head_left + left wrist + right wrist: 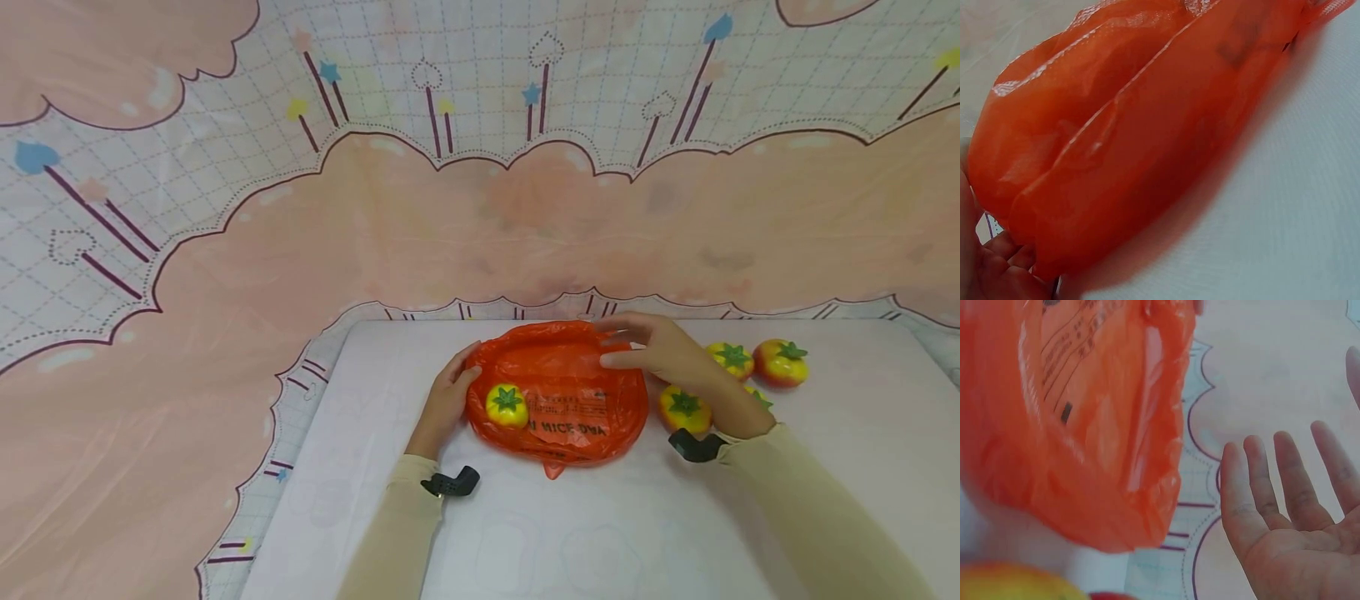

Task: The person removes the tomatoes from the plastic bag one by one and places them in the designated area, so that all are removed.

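Observation:
An orange-red plastic bag (573, 362) with dark printing sits open-mouthed on the white table. Inside it, at the left, lies a yellow toy persimmon (507, 406) with a green star-shaped top. My left hand (448, 396) pinches the bag's left rim; in the left wrist view its fingers (1013, 269) are curled at the bag's edge. Over the bag's right rim, my right hand (660, 350) holds nothing, its fingers spread apart. In the right wrist view the open palm (1297, 550) stands beside the bag, apart from it.
Several more yellow-red toy persimmons (780, 363) lie to the right of the bag, partly hidden by my right forearm. Behind the white table (525, 533) hangs a patterned pink and white cloth (480, 217).

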Demonstrator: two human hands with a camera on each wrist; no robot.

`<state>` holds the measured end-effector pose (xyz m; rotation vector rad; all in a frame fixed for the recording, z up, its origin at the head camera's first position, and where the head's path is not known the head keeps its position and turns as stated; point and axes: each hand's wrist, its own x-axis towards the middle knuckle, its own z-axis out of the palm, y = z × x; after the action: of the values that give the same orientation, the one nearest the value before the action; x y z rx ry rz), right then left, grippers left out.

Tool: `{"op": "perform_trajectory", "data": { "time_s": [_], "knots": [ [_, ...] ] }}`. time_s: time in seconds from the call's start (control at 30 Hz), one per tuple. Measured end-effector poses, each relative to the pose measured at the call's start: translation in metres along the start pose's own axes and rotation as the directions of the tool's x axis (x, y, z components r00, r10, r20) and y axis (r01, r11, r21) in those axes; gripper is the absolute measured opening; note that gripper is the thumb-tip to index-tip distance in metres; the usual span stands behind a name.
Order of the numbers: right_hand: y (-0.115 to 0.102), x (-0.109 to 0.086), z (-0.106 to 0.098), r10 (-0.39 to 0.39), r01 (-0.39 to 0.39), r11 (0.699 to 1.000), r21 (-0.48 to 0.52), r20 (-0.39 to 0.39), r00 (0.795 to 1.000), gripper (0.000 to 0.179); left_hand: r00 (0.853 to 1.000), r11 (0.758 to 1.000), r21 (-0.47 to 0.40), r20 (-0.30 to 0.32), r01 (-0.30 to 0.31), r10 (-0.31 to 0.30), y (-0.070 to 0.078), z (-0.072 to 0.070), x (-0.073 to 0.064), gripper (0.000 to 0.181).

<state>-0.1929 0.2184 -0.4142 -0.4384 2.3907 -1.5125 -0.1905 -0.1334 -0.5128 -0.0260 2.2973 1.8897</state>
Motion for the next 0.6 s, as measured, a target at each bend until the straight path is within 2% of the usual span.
{"op": "perform_trajectory", "data": {
  "time_s": [0.33, 0.6],
  "knots": [
    [-0.004, 0.016, 0.021, 0.04, -0.045, 0.997, 0.07, 0.066, 0.997, 0.071, 1.0, 1.0, 0.005, -0.001, 0.0, 0.0, 0.0, 0.0, 0.001, 0.045],
    [-0.005, 0.029, 0.037, 0.065, -0.073, 0.993, 0.092, 0.093, 0.994, 0.066, 1.0, 1.0, 0.008, 0.0, -0.007, 0.007, -0.001, 0.0, 0.002, 0.045]
  ]
}}
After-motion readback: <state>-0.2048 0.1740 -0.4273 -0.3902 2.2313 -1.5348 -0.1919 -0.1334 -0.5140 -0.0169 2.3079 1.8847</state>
